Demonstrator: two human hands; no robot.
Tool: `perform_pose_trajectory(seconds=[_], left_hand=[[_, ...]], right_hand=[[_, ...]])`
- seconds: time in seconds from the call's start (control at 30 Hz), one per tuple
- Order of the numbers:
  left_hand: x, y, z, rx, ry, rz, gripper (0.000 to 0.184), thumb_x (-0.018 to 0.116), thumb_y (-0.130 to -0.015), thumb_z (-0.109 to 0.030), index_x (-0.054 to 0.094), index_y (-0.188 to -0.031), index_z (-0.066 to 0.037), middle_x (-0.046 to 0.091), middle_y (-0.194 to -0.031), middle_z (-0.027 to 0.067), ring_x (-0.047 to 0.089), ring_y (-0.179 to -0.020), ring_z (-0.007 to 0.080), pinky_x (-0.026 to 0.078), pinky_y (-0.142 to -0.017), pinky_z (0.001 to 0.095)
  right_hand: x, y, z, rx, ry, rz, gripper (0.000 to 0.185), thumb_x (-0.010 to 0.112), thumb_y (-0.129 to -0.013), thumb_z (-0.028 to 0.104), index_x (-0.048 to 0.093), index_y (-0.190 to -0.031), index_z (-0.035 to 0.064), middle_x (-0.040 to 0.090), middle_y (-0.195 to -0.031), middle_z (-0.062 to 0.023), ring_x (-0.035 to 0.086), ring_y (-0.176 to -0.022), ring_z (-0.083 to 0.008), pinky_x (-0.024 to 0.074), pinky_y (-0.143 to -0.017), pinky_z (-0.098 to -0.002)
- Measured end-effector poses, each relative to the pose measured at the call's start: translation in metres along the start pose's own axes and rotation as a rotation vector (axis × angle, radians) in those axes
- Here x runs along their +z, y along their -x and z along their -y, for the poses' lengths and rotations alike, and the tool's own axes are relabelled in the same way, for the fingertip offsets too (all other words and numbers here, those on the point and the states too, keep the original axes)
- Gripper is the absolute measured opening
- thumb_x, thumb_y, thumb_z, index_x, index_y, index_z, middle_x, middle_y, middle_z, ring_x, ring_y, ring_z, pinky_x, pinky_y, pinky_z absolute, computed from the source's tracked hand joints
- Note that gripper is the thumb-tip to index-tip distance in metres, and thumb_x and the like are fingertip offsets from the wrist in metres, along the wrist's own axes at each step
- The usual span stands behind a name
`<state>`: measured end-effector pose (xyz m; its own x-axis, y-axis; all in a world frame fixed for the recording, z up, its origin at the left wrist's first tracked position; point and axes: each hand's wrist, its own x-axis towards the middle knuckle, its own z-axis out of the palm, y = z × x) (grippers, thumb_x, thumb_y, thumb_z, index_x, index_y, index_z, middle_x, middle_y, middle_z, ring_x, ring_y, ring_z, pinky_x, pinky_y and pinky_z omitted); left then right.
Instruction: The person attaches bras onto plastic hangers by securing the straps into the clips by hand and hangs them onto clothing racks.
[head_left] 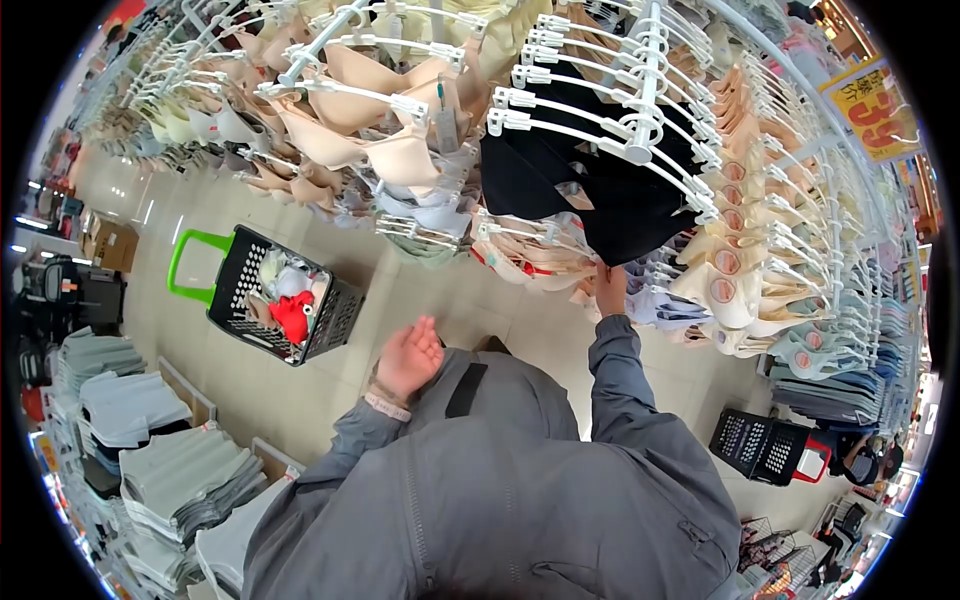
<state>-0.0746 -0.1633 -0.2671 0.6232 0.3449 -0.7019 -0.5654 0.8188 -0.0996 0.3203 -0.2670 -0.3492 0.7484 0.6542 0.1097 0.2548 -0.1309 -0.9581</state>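
Right hand [610, 287] pinched the black garment [632, 205] by its hem, lightness suiting it best; left hand [410, 358] was empty, loosely curled

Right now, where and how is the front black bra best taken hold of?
Probably by the middle of its white hanger, coming from your own side: the black bra hangs below that bar, and the rod's free end faces you. Your right hand is at the bra's lower edge.

Looked forward and down from the person's head, fisheye-wide, close above the grey jacket [560, 490], facing hanging black garments [640, 205].
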Motion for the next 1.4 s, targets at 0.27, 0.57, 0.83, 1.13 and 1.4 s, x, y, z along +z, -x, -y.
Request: perform_pose_trajectory(seconds=[0.27,0.57,0.83,1.13,1.4], left_hand=[[0.0,-0.004,-0.002,0.031,-0.004,-0.009,0.028,0.039,-0.097,-0.022,0.054,-0.117,-0.009,0.062,-0.112,0.0021,0.058,-0.09,0.0168,0.043,-0.084,0.0336],[0.002,-0.006,-0.005,0.008,0.004,0.033,0.03,0.035,-0.099,-0.023,0.057,-0.113,-0.009,0.064,-0.109,0.0029,0.059,-0.094,0.0173,0.043,-0.087,0.0335],[0.003,0.001,-0.011,0.045,-0.005,0.015,0.029,0.036,-0.098,-0.022,0.054,-0.117,-0.01,0.062,-0.11,0.0021,0.058,-0.09,0.0162,0.042,-0.084,0.0334],[-0.033,0.015,-0.038,0.073,0.021,0.01,0.031,0.033,-0.099,-0.023,0.06,-0.107,-0.009,0.066,-0.106,0.0018,0.061,-0.092,0.0151,0.043,-0.085,0.0333],[-0.193,0.025,-0.181,0.531,-0.099,-0.271,0.039,0.043,-0.094,-0.032,0.054,-0.124,-0.01,0.059,-0.122,0.0015,0.057,-0.097,0.0164,0.043,-0.084,0.0339]], right_hand=[[-0.004,-0.006,-0.005,-0.053,0.48,0.053,0.023,0.057,-0.092,0.017,0.058,-0.107,0.0004,0.064,-0.097,-0.0206,0.061,-0.086,-0.0379,0.0465,-0.072,-0.0378],[0.049,-0.021,0.022,-0.316,0.816,-0.002,0.026,0.054,-0.092,0.025,0.064,-0.105,0.0044,0.065,-0.106,-0.0177,0.062,-0.092,-0.0373,0.05,-0.076,-0.0426],[0.068,-0.062,-0.034,-0.23,0.592,0.162,0.035,0.05,-0.093,0.036,0.062,-0.113,0.0099,0.066,-0.109,-0.0125,0.064,-0.096,-0.031,0.0509,-0.083,-0.0373],[0.068,-0.082,-0.051,-0.008,0.569,0.084,0.042,0.057,-0.088,0.046,0.064,-0.111,0.0116,0.066,-0.108,-0.0109,0.064,-0.096,-0.0292,0.0505,-0.082,-0.0387],[0.046,-0.043,-0.007,-0.215,1.016,0.097,0.032,0.055,-0.091,0.03,0.063,-0.113,0.0099,0.066,-0.11,-0.0104,0.062,-0.102,-0.029,0.0481,-0.087,-0.0395]])
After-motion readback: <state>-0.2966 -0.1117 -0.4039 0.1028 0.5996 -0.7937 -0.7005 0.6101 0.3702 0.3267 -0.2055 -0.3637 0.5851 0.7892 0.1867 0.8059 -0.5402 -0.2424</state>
